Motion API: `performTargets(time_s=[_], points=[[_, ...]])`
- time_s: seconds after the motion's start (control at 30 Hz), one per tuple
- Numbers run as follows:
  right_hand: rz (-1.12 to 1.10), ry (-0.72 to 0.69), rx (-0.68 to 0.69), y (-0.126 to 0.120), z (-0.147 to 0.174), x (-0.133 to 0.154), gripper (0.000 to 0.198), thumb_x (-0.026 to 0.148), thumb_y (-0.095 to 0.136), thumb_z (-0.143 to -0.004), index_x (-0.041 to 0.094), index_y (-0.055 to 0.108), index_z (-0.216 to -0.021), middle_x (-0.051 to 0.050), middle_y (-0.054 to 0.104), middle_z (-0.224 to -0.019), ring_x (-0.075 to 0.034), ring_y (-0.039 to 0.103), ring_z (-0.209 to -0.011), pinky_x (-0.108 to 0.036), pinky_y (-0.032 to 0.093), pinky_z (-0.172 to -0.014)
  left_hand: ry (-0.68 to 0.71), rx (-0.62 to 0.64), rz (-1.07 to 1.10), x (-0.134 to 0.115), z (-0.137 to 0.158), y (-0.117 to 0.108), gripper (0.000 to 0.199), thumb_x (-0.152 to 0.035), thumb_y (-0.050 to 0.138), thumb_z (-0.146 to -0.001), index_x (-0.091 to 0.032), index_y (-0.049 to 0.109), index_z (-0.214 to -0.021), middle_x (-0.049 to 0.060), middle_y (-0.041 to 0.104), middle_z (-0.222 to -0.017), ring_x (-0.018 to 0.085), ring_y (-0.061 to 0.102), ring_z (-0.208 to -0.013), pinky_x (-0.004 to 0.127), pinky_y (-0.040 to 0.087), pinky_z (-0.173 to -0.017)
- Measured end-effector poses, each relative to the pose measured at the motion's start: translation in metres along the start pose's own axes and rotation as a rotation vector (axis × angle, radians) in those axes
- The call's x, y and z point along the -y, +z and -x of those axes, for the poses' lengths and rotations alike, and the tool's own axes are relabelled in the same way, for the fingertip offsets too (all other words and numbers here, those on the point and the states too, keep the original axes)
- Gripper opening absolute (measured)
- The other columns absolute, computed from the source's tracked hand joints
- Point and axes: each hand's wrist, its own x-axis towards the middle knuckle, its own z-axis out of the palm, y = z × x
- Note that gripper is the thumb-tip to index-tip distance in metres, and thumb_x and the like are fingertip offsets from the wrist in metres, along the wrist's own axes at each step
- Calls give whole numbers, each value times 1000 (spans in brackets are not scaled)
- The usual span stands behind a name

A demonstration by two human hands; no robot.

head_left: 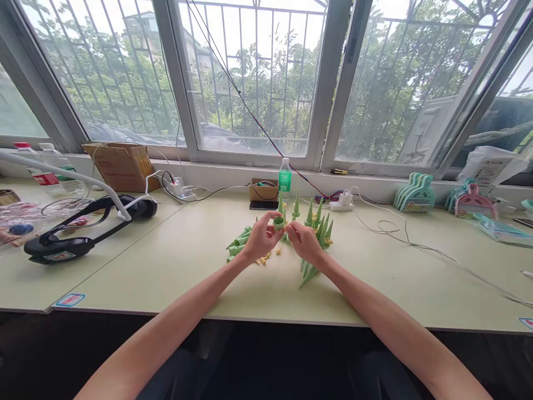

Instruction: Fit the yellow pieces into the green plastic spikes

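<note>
My left hand (262, 240) is closed around a hollow green plastic piece (278, 221), its round open end tilted up toward me. Close on its right side, my right hand (303, 240) is pinched; what its fingertips hold is too small to make out. Left of the hands lie several green tube-like pieces (238, 243). Small yellow pieces (264, 260) are scattered on the table just below my left hand. Beyond and beside my right hand, several pointed green cones (322, 225) stand upright with yellow bits at their bases. More green cones (308, 273) lie flat under my right wrist.
A green-labelled bottle (285, 176) and a small open cardboard box (263, 193) stand behind the pieces. White cables cross the pale table (400, 289) at right, near several dustpan-shaped items (415, 193). At left are a black headset (89, 228) and a large carton (120, 173).
</note>
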Motion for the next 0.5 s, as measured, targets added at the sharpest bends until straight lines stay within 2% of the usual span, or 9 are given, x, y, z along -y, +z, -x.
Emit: performTargets(time_s=[0.13,0.33,0.43,0.5], points=[[-3,-18,-38,-1,0,1,36,41,36,-99,20,49,-73,3,49,-59,-11,43,-53,-23,35,-57,-32,-31,17,0,-1,0,37,-31,64,-81,-21,50,-113,5,52,-108,2,50,-52,17,45,-47],[3,-13,-83,-3,0,3,35,41,35,-99,20,52,-77,2,52,-61,-11,46,-54,-23,38,-58,-95,18,192,3,-2,-1,43,-38,70,-77,-20,48,-110,-2,51,-82,4,48,-53,14,39,-44],[5,-26,-92,-4,0,5,35,40,35,-99,20,52,-77,1,53,-63,-11,47,-54,-23,38,-59,-162,88,311,3,-2,-1,45,-37,70,-77,-20,45,-110,-4,51,-77,5,48,-52,13,35,-42],[10,-37,-96,-5,0,5,35,39,35,-100,19,53,-78,1,53,-64,-12,47,-55,-23,38,-60,-207,92,373,1,-2,-1,42,-37,68,-79,-20,45,-109,-5,49,-73,4,45,-47,14,32,-39]])
